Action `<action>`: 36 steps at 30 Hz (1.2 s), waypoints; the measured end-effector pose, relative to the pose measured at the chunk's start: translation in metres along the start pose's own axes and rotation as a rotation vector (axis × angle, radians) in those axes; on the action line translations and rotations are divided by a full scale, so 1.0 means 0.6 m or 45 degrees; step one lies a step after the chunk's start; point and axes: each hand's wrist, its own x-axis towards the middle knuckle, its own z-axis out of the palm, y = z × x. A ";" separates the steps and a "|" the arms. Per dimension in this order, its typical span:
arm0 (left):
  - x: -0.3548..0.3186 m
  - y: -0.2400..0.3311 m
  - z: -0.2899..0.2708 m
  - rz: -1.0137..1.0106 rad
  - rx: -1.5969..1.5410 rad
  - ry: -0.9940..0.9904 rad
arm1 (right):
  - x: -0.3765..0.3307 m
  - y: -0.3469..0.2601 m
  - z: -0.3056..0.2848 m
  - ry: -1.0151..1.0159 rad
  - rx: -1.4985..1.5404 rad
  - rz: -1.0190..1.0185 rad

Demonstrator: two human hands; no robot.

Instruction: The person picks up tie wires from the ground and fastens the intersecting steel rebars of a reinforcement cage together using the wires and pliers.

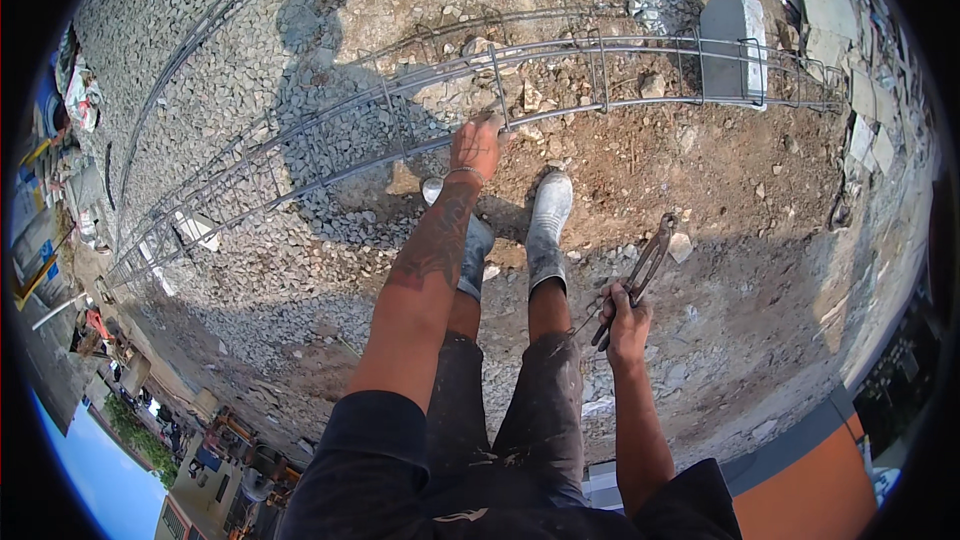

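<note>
A long rebar cage (560, 112), made of steel bars with square stirrups, stretches across the ground in front of me. My left hand (476, 148) is closed around its near bar, beside an upright stirrup (499, 88); the fingertips are partly hidden. Lower and to the right, my right hand (627, 325) grips a pair of tying pincers (652, 258) by the handles, with the jaws pointing up and away from the cage. Thin wires (585, 318) stick out on the left side of that hand.
A pale concrete block (733, 52) props the cage's right end. Grey gravel (225, 60) covers the left, with more bars curving over it. My dusty white boots (551, 215) stand just short of the cage. Broken slabs (828, 8) lie at the far right.
</note>
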 end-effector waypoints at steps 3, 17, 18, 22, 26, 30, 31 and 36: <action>-0.001 0.027 -0.016 -0.047 -0.055 -0.065 | 0.019 0.006 0.023 0.048 -0.021 0.031; 0.005 -0.002 -0.051 -0.155 -0.017 -0.192 | 0.040 0.040 0.049 0.058 0.083 0.091; 0.008 0.003 -0.044 -0.155 -0.007 -0.208 | 0.079 0.033 0.034 0.108 0.037 0.027; 0.011 -0.011 -0.041 -0.034 0.063 -0.149 | 0.279 -0.062 -0.015 0.344 -0.239 -0.295; 0.008 -0.002 -0.030 -0.096 -0.026 -0.123 | 0.449 -0.166 -0.036 0.344 0.151 -0.406; 0.008 0.005 -0.031 -0.132 -0.084 -0.123 | 0.521 -0.226 -0.020 0.231 0.549 -0.302; 0.014 0.005 -0.034 -0.137 -0.073 -0.126 | 0.523 -0.232 -0.009 0.226 0.554 -0.292; 0.024 -0.004 -0.040 -0.169 -0.129 -0.065 | 0.540 -0.242 0.016 0.183 0.930 -0.301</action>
